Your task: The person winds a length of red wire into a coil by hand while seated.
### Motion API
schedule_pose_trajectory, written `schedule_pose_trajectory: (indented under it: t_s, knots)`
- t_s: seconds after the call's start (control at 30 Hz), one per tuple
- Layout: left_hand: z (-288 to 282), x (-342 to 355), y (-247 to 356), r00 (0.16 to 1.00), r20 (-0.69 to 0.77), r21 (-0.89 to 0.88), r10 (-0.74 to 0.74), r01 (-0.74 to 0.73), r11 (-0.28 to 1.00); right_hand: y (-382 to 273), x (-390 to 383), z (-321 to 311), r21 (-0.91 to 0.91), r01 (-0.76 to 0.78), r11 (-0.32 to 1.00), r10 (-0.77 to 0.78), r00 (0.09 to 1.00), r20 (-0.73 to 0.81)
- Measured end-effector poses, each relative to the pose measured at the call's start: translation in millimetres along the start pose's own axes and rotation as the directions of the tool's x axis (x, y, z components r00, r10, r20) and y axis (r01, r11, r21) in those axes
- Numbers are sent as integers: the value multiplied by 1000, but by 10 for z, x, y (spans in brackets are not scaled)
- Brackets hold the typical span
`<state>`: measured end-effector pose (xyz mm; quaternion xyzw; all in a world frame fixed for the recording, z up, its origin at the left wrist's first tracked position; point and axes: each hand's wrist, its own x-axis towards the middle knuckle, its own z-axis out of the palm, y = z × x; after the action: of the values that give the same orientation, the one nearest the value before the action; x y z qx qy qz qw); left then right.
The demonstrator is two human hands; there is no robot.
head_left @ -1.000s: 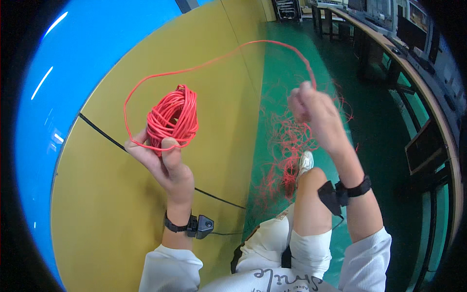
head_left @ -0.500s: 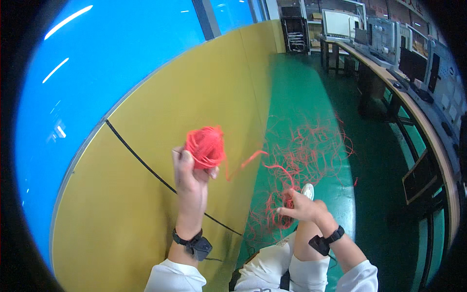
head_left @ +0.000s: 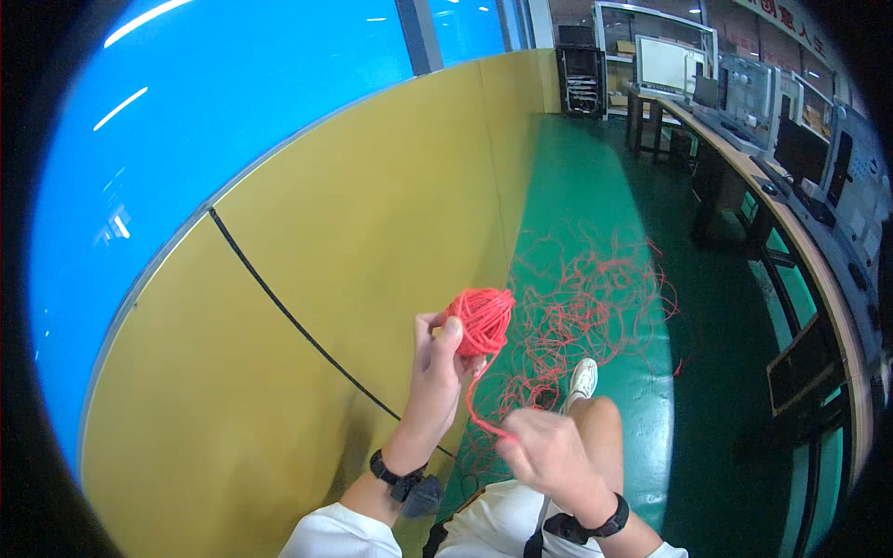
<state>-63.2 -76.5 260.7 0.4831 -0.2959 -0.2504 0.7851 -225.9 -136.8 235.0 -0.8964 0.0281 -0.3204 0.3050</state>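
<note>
A ball of red yarn [head_left: 481, 321] is gripped in my left hand [head_left: 440, 365], thumb on its near side and fingers around its underside. From the ball a single strand [head_left: 473, 406] hangs down and curves over to my right hand [head_left: 551, 454]. That hand is closed on the strand, its fingers somewhat blurred by motion, lower and to the right of the ball. Beyond both hands, a loose tangle of the same red yarn [head_left: 595, 298] spreads over the green floor.
To the left runs a yellow wall panel [head_left: 353, 232] below blue glass, with a black cable [head_left: 298, 321] slanting down it. A long workbench [head_left: 744, 167] with monitors and equipment lines the right side. My white shoe [head_left: 583, 377] stands beside the tangle.
My left hand has brought the yarn ball right and lower. My right hand has come down and to the left, nearer to the ball, and the strand between them now hangs in a short curve.
</note>
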Motion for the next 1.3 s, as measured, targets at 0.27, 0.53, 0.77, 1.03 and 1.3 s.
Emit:
schedule_pose_trajectory:
  t_s: [0.27,0.53,0.77,1.03,1.3]
  knots:
    - [-361,102,-421,901,125,-301,-414,432,850,-122,-118,61,-59,0,998,11,984,179]
    - [-670,349,-498,762,292,-701,-578,581,413,187,-719,433,-137,-157,978,195,922,335]
    - [-768,186,-640,890,-10,-177,-455,447,877,-101,-430,61,-162,-111,981,142,970,197]
    - [-730,-121,-609,829,276,695,-486,177,697,-58,-89,-387,-146,-16,989,22,999,43]
    - [-626,-579,-519,646,609,612,-461,-11,791,399,30,-359,83,-181,980,185,982,-44]
